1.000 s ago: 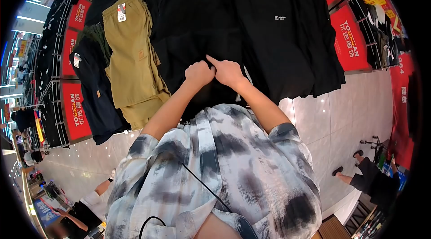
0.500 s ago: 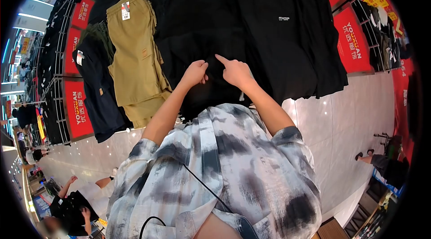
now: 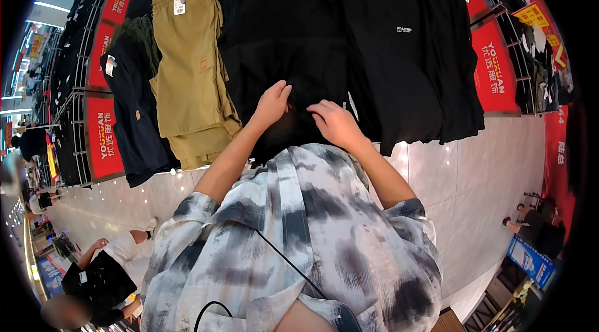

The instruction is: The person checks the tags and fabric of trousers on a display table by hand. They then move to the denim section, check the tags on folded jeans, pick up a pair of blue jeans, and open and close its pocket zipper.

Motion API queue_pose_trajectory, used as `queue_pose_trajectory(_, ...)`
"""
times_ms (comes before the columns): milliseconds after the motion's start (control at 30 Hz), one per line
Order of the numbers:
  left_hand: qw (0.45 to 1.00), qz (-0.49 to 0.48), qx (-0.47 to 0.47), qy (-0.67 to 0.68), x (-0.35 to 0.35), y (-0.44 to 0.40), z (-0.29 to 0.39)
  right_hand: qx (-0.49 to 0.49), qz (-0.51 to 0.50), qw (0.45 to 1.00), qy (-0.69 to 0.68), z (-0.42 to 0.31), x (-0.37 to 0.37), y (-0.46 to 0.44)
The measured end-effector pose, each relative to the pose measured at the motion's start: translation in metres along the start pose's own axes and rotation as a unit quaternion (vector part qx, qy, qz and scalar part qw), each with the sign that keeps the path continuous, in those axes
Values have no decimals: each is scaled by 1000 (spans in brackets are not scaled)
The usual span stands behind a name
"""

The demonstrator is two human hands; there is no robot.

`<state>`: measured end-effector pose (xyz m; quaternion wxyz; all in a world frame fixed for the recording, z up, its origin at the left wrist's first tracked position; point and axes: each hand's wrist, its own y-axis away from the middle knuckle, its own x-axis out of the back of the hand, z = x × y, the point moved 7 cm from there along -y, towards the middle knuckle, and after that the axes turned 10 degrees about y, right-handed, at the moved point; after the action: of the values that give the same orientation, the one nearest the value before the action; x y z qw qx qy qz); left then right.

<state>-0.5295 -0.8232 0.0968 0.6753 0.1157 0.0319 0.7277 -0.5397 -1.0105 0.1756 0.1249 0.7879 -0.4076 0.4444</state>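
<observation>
Black trousers (image 3: 281, 32) lie spread in front of me on the display, with a price tag at the top. My left hand (image 3: 272, 106) is closed at their lower part, its fingers pressed together on the dark cloth. Just to the right, my right hand (image 3: 339, 123) is over the same cloth, fingers bent and thumb apart from them. The dark fabric between the hands shows few folds, so its exact edges are hard to tell.
Khaki trousers (image 3: 187, 70) and navy trousers (image 3: 134, 123) hang at the left. Black trousers with a white logo (image 3: 390, 70) lie at the right. Red signs (image 3: 493, 70) and racks flank the display. A person in a black top (image 3: 103, 279) is at the lower left.
My right hand has gone from a pointing index finger to bent fingers and has moved slightly right and down. My left hand stays near the same spot. The view has shifted slightly.
</observation>
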Motion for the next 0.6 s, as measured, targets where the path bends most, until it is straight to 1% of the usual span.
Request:
queue_pose_trajectory(67,999,3,1,-42,-1,3,0,-34,14,998,-48,9,-2,-2)
queue_pose_trajectory(133,996,3,13,-86,-1,5,9,-51,-70,995,-40,13,-8,-8)
queue_pose_trajectory(167,991,22,-7,-130,-2,9,17,-57,-112,991,-35,15,-12,-11)
queue_pose_trajectory(233,973,61,-45,-216,-8,24,43,-52,-136,989,-18,18,-18,-16)
queue_pose_trajectory(267,965,72,-43,-249,-11,33,54,-42,-141,989,-1,17,-20,-19)
queue_pose_trajectory(367,951,51,-129,-277,-27,64,82,-21,-156,987,33,15,-26,-22)
queue_pose_trajectory(400,940,20,-167,-297,-34,71,82,-15,-162,986,42,15,-28,-22)
queue_pose_trajectory(433,916,-19,-200,-347,-40,75,79,-10,-181,982,47,15,-30,-23)
queue_pose_trajectory(500,889,-67,-233,-390,-47,84,75,3,-223,973,57,14,-36,-26)
queue_pose_trajectory(600,882,-85,-245,-394,-49,89,75,53,-228,970,64,15,-39,-27)
